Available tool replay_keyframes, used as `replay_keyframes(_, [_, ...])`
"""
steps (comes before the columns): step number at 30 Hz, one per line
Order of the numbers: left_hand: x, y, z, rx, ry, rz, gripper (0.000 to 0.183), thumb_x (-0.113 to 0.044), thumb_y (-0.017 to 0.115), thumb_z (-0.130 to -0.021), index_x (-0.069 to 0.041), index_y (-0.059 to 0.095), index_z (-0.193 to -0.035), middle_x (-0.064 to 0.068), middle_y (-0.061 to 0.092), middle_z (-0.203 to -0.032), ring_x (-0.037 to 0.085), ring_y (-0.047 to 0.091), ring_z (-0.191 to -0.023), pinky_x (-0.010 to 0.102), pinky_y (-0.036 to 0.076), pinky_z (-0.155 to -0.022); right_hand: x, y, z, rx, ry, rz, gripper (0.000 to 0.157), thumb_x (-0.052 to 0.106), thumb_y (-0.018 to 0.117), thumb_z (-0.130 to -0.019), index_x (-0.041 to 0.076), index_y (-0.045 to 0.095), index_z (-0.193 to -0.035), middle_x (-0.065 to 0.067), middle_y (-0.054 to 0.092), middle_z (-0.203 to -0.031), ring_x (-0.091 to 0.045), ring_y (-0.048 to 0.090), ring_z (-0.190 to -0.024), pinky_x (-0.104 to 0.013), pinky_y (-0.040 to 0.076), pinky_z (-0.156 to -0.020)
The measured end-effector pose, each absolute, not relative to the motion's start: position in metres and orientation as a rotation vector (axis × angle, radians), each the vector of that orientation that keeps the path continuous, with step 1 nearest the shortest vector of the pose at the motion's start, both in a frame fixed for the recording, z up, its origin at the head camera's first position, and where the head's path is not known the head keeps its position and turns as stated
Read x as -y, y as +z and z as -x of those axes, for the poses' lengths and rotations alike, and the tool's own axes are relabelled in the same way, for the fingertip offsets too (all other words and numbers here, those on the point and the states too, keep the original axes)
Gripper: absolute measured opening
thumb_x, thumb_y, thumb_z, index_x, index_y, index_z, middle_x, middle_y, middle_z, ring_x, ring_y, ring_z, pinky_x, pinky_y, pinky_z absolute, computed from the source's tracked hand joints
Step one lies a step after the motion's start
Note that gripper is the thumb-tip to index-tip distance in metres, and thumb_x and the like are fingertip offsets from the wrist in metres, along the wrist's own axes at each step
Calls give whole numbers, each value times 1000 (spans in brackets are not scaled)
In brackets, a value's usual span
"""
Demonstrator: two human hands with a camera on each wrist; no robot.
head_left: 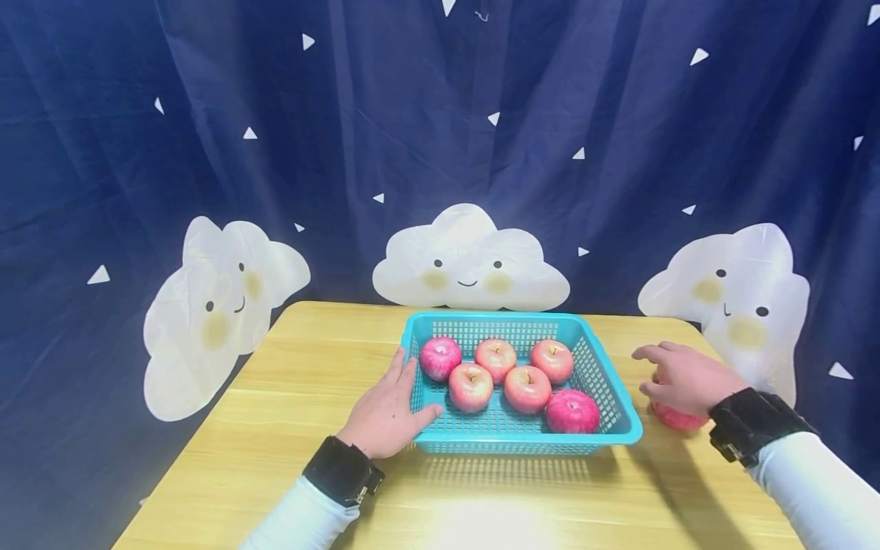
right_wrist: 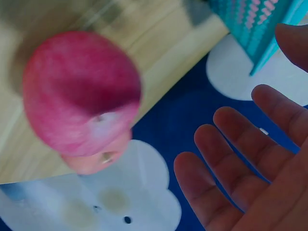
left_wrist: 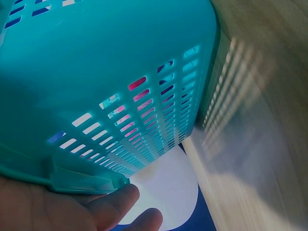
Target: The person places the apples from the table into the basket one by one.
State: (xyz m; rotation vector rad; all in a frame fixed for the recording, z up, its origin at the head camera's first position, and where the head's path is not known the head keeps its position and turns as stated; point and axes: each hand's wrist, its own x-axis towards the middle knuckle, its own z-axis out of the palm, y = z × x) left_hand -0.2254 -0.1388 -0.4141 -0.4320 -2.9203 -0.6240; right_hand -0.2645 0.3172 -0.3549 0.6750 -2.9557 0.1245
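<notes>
A turquoise plastic basket (head_left: 525, 438) holds several pale red apples (head_left: 527, 389) and two darker magenta round fruits (head_left: 572, 411). My left hand (head_left: 388, 409) rests on the basket's left rim, fingers extended along it and thumb over the front left corner. In the left wrist view, fingertips (left_wrist: 126, 195) show right at the rim. To the right of the basket, my right hand (head_left: 687, 378) hovers over a pink fruit (head_left: 677, 418) and partly hides it. The right wrist view shows spread fingers (right_wrist: 231, 166) apart from a deep pink fruit (right_wrist: 79, 91), with a paler apple (right_wrist: 98, 156) partly hidden behind it.
The fruit and basket are on a light wooden table (head_left: 302, 382). Behind it hangs a dark blue curtain (head_left: 426, 114) with white triangles and smiling clouds (head_left: 470, 260). Black straps (head_left: 752, 424) are around both wrists.
</notes>
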Motion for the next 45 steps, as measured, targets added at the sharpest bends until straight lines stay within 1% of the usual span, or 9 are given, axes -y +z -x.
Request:
replay_keyframes(3, [139,-414,226,2922,-634,429,89,-60,55,-85,-4,26,-148,12,11,-156,27,29,-132,54,41,-97,-328,-359,266,2970,140,-634,46,26,74,-75,6,60,-114,-6,60,-89,-22,57,-78,-51,53,-71])
replay_keyframes(8, [139,-415,226,2924,-631,431,88,-60,55,-85,-4,26,-148,12,12,-156,28,30,-132,54,42,-97,-342,-366,268,3000,172,-554,47,30,76,-74,7,61,-112,-13,62,-96,-30,58,-86,-56,52,-74])
replay_keyframes(11, [139,-414,227,2921,-632,431,88,-60,56,-85,-4,26,-148,12,11,-156,28,30,-132,54,42,-97,-350,-369,270,3017,197,-525,41,30,76,-73,12,63,-107,-12,61,-95,-29,57,-83,-54,53,-71])
replay_keyframes(15, [139,-413,226,2925,-624,424,88,-60,55,-85,-4,26,-148,12,11,-156,28,30,-132,54,42,-97,-358,-375,271,3031,233,-502,32,32,78,-72,21,63,-99,-8,60,-90,-24,55,-78,-47,53,-66])
replay_keyframes(18, [139,-413,226,2928,-621,425,88,-60,54,-85,-5,26,-148,12,11,-156,28,31,-131,53,42,-97,-365,-379,273,3034,232,-484,34,36,79,-73,23,63,-101,-6,59,-89,-22,54,-77,-44,51,-66])
replay_keyframes(24, [139,-416,227,2921,-623,430,88,-59,55,-86,-4,27,-148,12,11,-156,29,32,-131,54,42,-97,-372,-384,272,3058,233,-443,57,49,80,-68,15,63,-111,-13,59,-90,-29,56,-78,-55,52,-66])
replay_keyframes(29, [139,-417,226,2921,-623,427,88,-59,55,-86,-5,26,-148,12,11,-156,29,32,-131,54,41,-97,-375,-390,272,3077,227,-391,59,45,78,-71,10,61,-115,-15,59,-91,-31,57,-79,-56,51,-64])
replay_keyframes(34, [139,-417,225,2920,-621,433,87,-58,56,-86,-4,26,-148,13,11,-156,29,32,-131,53,41,-97,-379,-395,273,3092,251,-356,64,50,77,-71,6,61,-115,-16,59,-90,-31,57,-78,-55,51,-62])
replay_keyframes(45, [138,-414,226,2927,-612,428,89,-61,54,-86,-4,25,-148,13,11,-156,28,30,-132,53,41,-99,-379,-400,273,3105,248,-348,69,49,76,-72,-2,59,-116,-24,59,-97,-34,56,-83,-62,49,-70])
